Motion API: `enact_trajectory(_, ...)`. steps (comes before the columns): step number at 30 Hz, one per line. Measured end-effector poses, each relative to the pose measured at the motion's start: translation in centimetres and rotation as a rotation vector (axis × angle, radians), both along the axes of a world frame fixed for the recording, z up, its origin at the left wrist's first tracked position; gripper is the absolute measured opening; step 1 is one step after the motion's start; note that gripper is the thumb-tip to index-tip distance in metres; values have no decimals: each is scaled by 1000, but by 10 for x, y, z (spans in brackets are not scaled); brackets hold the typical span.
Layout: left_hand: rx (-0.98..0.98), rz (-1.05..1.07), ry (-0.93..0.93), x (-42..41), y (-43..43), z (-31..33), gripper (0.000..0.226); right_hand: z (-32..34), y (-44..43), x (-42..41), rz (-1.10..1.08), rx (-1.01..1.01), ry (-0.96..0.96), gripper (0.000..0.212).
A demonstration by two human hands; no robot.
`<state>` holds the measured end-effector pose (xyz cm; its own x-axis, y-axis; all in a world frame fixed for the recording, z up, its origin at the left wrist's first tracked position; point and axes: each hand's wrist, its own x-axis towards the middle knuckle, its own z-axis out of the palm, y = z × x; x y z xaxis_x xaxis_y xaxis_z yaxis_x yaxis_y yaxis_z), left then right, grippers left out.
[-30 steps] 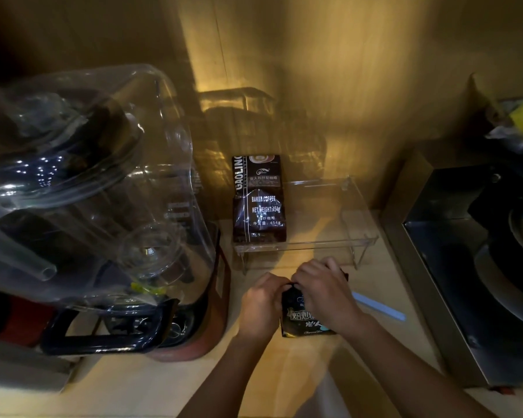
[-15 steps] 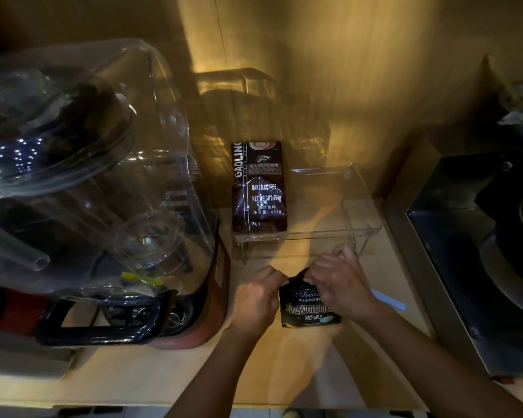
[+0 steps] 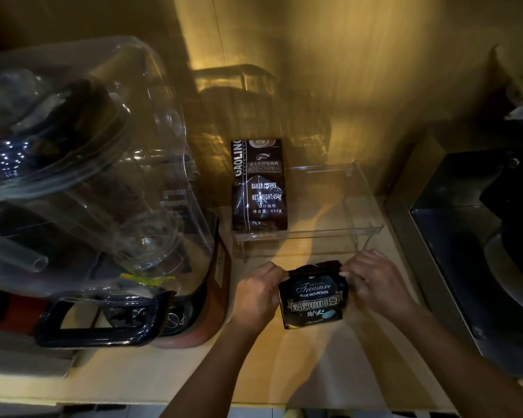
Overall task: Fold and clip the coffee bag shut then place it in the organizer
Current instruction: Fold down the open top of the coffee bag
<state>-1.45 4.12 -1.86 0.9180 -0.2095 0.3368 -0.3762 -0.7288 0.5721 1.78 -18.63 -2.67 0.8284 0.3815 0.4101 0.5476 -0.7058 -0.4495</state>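
Observation:
A small black coffee bag (image 3: 313, 298) with "Treasure Blue Mountain" lettering stands on the wooden counter in front of me. My left hand (image 3: 258, 292) pinches its upper left corner. My right hand (image 3: 375, 280) pinches its upper right corner. The bag's top edge sticks up, crumpled, between the two hands. Just behind the bag stands a clear plastic organizer (image 3: 360, 206), raised on short legs. A larger dark coffee bag (image 3: 258, 188) marked "Baked Coffee" lies in the organizer's left part. The blue clip is hidden now.
A big blender (image 3: 82, 188) with a clear cover and a black handle fills the left side. A dark metal appliance (image 3: 477, 245) stands on the right. A wooden wall closes off the back.
My hands have moved apart to the bag's top corners, so its whole front label shows. The blue clip seen right of my right hand earlier is out of sight.

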Motion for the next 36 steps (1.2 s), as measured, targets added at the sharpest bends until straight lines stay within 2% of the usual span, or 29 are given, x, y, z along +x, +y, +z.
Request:
enact_trajectory(4,41,35,35,4,-5,2,16,-2,2,1,-76,35,37,37)
enact_trajectory(7,214,68,-19,7,-10,8,3,1,4,1,-148,23,65,22)
enact_trajectory(8,279,71,-40,9,-14,9,5,2,7,0,-154,28,72,17)
enact_trajectory(12,411,-42,-94,11,-45,14,13,4,22,-6,-132,19,72,23)
enact_trajectory(16,375,-105,-59,14,-70,13,28,5,14,-7,-144,19,110,24)
enact_trajectory(19,333,-109,-29,17,-69,15,18,8,7,-8,-126,-1,106,25)
enact_trajectory(27,240,9,19,15,-36,16,8,6,-2,-5,-143,40,131,19)
enact_trajectory(36,183,211,2,5,-10,17,23,-1,-10,3,-213,55,246,8)
